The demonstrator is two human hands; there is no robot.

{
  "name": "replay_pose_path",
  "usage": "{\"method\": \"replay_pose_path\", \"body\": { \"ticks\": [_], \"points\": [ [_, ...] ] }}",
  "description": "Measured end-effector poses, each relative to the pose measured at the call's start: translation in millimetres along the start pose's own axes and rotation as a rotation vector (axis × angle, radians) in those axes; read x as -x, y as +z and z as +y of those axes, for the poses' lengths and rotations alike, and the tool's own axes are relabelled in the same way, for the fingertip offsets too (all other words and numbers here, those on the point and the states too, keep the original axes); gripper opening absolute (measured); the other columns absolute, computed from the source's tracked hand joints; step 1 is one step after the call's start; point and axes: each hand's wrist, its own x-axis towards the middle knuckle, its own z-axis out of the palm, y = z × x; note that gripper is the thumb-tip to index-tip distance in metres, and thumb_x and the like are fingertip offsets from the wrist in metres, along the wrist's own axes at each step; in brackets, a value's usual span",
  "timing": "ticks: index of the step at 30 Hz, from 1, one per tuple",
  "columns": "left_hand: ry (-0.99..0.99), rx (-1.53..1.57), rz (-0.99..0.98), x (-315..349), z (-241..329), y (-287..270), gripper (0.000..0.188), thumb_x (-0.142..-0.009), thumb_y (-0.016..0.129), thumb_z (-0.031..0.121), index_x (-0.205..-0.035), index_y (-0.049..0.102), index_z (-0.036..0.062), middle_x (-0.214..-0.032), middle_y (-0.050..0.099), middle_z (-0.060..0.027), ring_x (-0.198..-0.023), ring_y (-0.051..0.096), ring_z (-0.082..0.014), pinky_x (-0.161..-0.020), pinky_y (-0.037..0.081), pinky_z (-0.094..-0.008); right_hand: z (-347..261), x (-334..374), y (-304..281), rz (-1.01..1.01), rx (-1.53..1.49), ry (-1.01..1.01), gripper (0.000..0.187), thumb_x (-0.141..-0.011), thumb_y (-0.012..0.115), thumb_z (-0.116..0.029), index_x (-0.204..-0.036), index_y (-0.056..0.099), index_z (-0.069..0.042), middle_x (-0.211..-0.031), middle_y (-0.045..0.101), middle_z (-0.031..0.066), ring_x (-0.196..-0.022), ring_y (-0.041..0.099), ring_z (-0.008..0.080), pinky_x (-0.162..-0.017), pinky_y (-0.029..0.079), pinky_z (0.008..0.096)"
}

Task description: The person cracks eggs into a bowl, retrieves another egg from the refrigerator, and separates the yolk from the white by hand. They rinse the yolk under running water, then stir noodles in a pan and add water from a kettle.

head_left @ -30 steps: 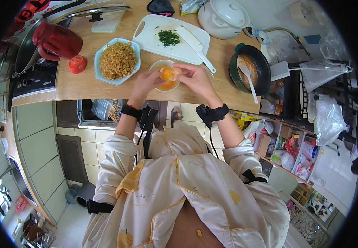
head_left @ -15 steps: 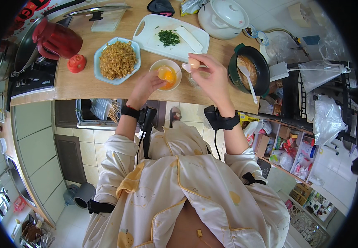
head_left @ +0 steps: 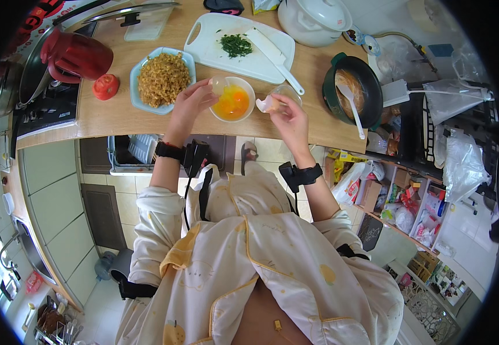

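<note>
Raw egg with orange yolks lies in a small white bowl [head_left: 249, 114] near the counter's front edge. At the bowl's upper left rim, my left hand [head_left: 189, 103] pinches one half of an eggshell [head_left: 218, 85]. Just right of the bowl, my right hand [head_left: 289, 119] is closed on the other shell half [head_left: 266, 104], its broken side toward the bowl. Behind my right hand sits a clear glass bowl [head_left: 293, 94], partly hidden. Beyond, a white cutting board [head_left: 208, 50] carries chopped greens [head_left: 235, 45] and a white knife [head_left: 273, 57].
An octagonal plate [head_left: 136, 99] of fried rice stands left of the bowl, beside half a tomato [head_left: 105, 87] and a red pitcher [head_left: 80, 56]. On the right is a dark green pot [head_left: 375, 86] with a white spoon [head_left: 351, 107]. A lidded white pot [head_left: 313, 23] stands behind.
Both hands have moved apart and slightly away from the bowl's middle. The right hand has come down nearer the front edge, uncovering the knife handle. More egg shows in the bowl.
</note>
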Motion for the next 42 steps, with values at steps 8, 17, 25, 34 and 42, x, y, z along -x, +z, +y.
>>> {"method": "replay_pose_path", "body": {
  "ticks": [8, 17, 25, 34, 42],
  "points": [
    [0.03, -0.072, 0.015, 5, 11, 8, 0.037, -0.088, 0.062, 0.02, -0.117, 0.058, -0.0037, -0.095, 0.064, -0.0094, -0.089, 0.064, -0.0155, -0.085, 0.051, -0.0269, -4, -6, 3, -0.052, 0.009, 0.015, 0.039, -0.079, 0.062, 0.004, -0.117, 0.059, -0.004, -0.112, 0.062, 0.0064, -0.096, 0.062, 0.0129, -0.076, 0.05, 0.0224],
    [0.048, -0.135, -0.021, 9, 15, 11, 0.041, -0.091, 0.057, 0.019, -0.122, 0.053, -0.006, -0.107, 0.062, -0.0103, -0.097, 0.063, -0.0173, -0.089, 0.051, -0.0289, -11, -11, 11, -0.065, 0.108, -0.081, 0.035, -0.074, 0.064, 0.005, -0.108, 0.063, -0.003, -0.107, 0.06, 0.0085, -0.093, 0.062, 0.0162, -0.078, 0.053, 0.0255],
    [0.059, -0.098, -0.006, 10, 14, 13, 0.037, -0.089, 0.061, 0.017, -0.118, 0.058, -0.0039, -0.103, 0.064, -0.008, -0.092, 0.062, -0.0141, -0.083, 0.052, -0.0271, -16, -21, 20, -0.125, 0.219, -0.199, 0.034, -0.073, 0.063, 0.005, -0.106, 0.063, -0.002, -0.105, 0.06, 0.0112, -0.09, 0.063, 0.0216, -0.08, 0.054, 0.0285],
    [0.214, -0.355, -0.052, 13, 23, 20, 0.036, -0.082, 0.067, 0.009, -0.117, 0.061, -0.0003, -0.104, 0.064, -0.0095, -0.094, 0.062, -0.0128, -0.081, 0.053, -0.0275, -24, -22, 18, -0.129, 0.275, -0.202, 0.033, -0.073, 0.063, 0.007, -0.105, 0.064, -0.003, -0.105, 0.06, 0.0094, -0.095, 0.061, 0.0196, -0.081, 0.054, 0.0279],
    [0.436, -0.584, -0.124, 31, 45, 40, 0.038, -0.079, 0.067, -0.001, -0.117, 0.059, -0.0025, -0.106, 0.058, -0.0056, -0.1, 0.057, -0.0124, -0.088, 0.051, -0.0249, -36, -22, 13, -0.096, 0.371, -0.261, 0.032, -0.071, 0.064, 0.005, -0.102, 0.065, -0.003, -0.103, 0.063, 0.01, -0.093, 0.062, 0.0225, -0.076, 0.054, 0.0294]
  ]
}}
